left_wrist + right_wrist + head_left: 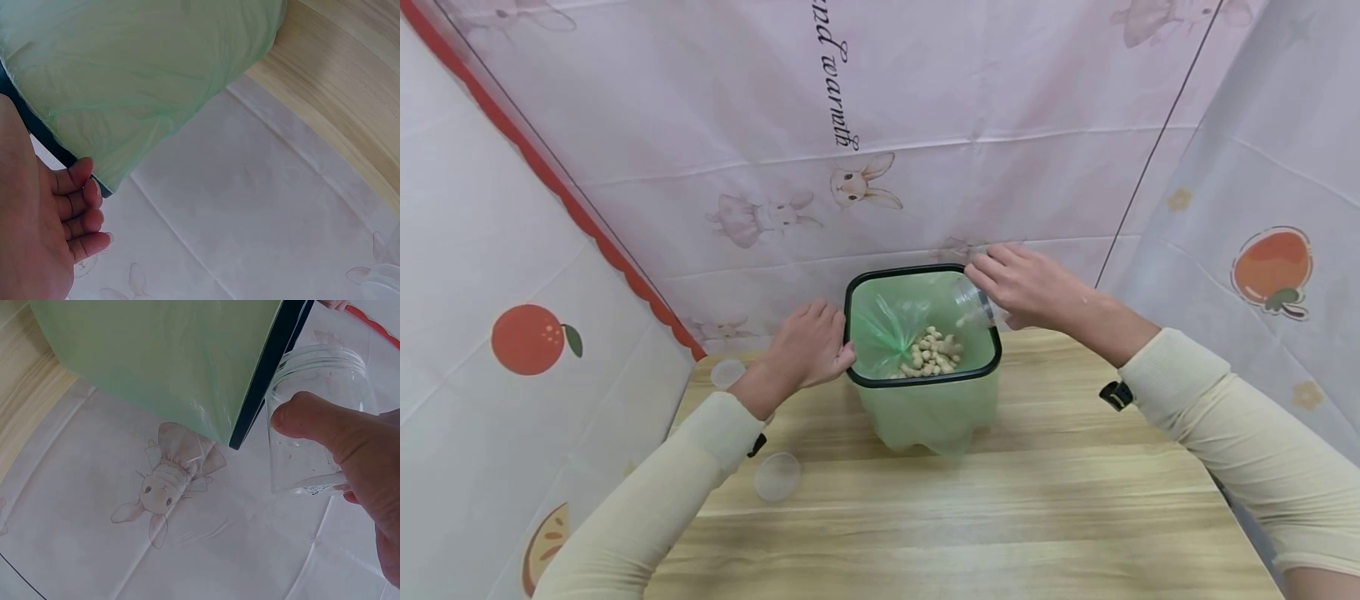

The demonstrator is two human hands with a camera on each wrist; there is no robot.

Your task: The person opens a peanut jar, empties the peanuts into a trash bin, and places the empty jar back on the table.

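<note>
A trash bin with a black rim [925,381] stands on the table, lined with a thin green plastic bag [925,412] that hangs down outside. Peanuts in their shells [934,352] lie in a heap inside it, beside a gathered pleat of the bag. My left hand [805,346] holds the bin's left rim, its fingers [78,206] bent at the rim's corner. Over the right rim, my right hand [1028,287] grips a clear jar [306,450], tilted with its mouth toward the bin. The jar looks nearly empty in the right wrist view.
A clear round lid [777,477] lies on the wooden table [1075,500] left of the bin. Another clear round item [727,374] sits farther back, partly behind the left wrist. Printed cloth walls [1000,192] enclose the table's back and sides.
</note>
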